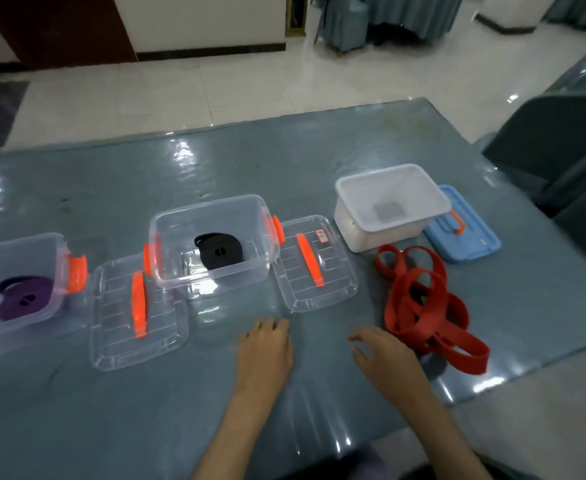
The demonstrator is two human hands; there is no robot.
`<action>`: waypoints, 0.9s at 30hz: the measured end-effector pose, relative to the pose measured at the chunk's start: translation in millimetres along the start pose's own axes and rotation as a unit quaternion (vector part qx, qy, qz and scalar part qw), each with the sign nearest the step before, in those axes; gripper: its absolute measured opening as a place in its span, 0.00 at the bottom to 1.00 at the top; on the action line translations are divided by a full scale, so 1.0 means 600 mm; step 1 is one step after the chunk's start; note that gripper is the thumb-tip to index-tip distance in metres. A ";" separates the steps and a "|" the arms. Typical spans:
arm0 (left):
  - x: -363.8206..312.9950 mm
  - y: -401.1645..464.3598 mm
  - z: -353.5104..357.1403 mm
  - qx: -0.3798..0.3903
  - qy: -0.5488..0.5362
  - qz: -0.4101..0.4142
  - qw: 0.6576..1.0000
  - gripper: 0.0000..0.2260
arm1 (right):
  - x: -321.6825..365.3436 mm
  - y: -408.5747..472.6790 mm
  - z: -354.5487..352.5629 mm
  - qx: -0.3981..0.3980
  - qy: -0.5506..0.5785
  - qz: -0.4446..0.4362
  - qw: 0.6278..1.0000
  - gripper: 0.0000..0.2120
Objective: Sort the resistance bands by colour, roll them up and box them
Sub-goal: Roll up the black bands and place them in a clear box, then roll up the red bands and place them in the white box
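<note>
Both hands' fingers loosely spread, left hand, right hand; purple band's box cut off.

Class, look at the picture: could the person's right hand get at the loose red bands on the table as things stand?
Probably yes. The right hand hovers open just beside the red bands, which lie in a loose heap on the table. Nothing stands between them; the white box and blue lid sit farther back.

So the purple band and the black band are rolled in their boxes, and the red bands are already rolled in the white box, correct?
Not quite. The head view shows the red bands lying unrolled on the table, beside the white box. The purple band and black band are as you say.
</note>
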State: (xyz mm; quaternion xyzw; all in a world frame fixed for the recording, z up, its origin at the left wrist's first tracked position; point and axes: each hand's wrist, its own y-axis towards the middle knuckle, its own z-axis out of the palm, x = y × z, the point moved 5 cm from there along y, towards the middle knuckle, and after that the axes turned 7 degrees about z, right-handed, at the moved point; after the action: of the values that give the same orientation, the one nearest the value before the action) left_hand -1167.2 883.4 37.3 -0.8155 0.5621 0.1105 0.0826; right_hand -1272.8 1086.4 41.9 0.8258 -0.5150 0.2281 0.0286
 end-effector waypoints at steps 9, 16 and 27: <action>-0.152 0.062 0.070 0.067 0.010 0.058 0.996 0.11 | -0.166 0.031 -0.085 -0.044 0.037 0.050 0.997 0.08; -0.290 0.115 0.111 0.097 0.076 -0.025 0.992 0.07 | -0.314 0.141 -0.136 -0.020 0.049 0.002 0.999 0.08; -0.429 0.122 0.183 0.122 0.071 -0.082 0.987 0.15 | -0.380 0.311 -0.112 0.087 0.134 -0.024 0.987 0.20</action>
State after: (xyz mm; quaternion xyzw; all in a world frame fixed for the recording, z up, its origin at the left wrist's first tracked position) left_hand -1333.7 1117.4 1.1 -0.8482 0.5074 -0.0240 0.1501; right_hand -1540.8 1209.0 -25.7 0.7990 -0.4652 0.3799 0.0309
